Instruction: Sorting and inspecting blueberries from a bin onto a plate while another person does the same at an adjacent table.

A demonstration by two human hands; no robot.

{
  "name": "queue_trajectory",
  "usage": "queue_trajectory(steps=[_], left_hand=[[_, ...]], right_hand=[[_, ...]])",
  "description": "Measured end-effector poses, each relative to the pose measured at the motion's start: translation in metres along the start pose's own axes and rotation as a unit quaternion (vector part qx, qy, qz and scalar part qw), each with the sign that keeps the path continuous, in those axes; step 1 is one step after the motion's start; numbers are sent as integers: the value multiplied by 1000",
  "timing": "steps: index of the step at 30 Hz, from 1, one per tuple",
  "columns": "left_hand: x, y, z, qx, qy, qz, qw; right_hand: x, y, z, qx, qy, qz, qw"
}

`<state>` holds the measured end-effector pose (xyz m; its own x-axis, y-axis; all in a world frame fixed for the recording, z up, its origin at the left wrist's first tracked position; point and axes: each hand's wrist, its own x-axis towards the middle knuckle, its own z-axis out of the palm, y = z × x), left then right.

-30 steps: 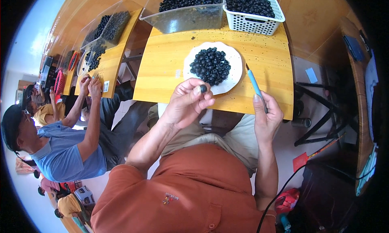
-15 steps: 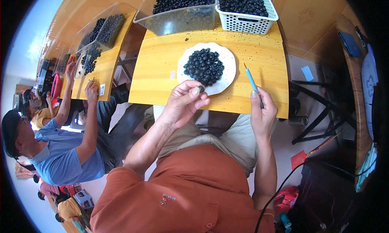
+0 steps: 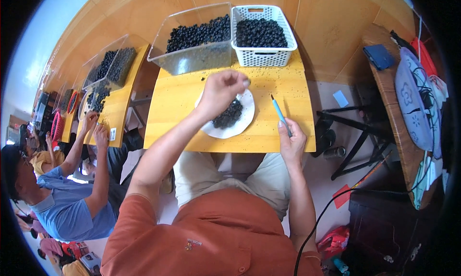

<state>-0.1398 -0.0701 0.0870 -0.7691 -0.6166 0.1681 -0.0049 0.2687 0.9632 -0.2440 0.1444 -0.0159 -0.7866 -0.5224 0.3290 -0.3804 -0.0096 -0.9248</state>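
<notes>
Two hands, both gripping

My left hand (image 3: 218,94) pinches a blurred berry (image 3: 246,83) above the white plate (image 3: 246,118), near the table's (image 3: 168,117) front edge; my right hand (image 3: 292,142) holds a blue tool (image 3: 279,111), front right corner

On the right, a wooden side desk (image 3: 388,86) bears a dark blue case (image 3: 378,57) and a pale, flower-patterned oval thing (image 3: 411,100). A light blue sheet (image 3: 340,98), a metal cylinder (image 3: 334,153) and a red flat-headed swatter (image 3: 342,196) lie on the floor near black crossed legs (image 3: 349,122).
</notes>
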Motion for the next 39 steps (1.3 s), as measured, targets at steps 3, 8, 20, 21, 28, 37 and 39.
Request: queue_trajectory(steps=[3,8,20,21,28,37,39], left_hand=[[70,23,5,187,47,95,977],[123,14,-5,279,98,165,941],[-2,-32,-40,348,-176,152,908],[-7,-32,-41,358,-180,183,898],[-18,-30,-34,360,-216,157,894],[-22,-27,-19,424,-243,120,864],[-25,-29,-17,428,-239,127,862]], right_hand=[[0,-2,-4,14,-27,32,999],[2,-7,-1,30,-37,39,998],[6,9,-3,90,-25,64,994],[5,9,-2,86,-24,70,993],[3,7,-2,44,-25,59,997],[4,11,-2,68,-17,65,995],[3,9,-2,68,-15,75,995]])
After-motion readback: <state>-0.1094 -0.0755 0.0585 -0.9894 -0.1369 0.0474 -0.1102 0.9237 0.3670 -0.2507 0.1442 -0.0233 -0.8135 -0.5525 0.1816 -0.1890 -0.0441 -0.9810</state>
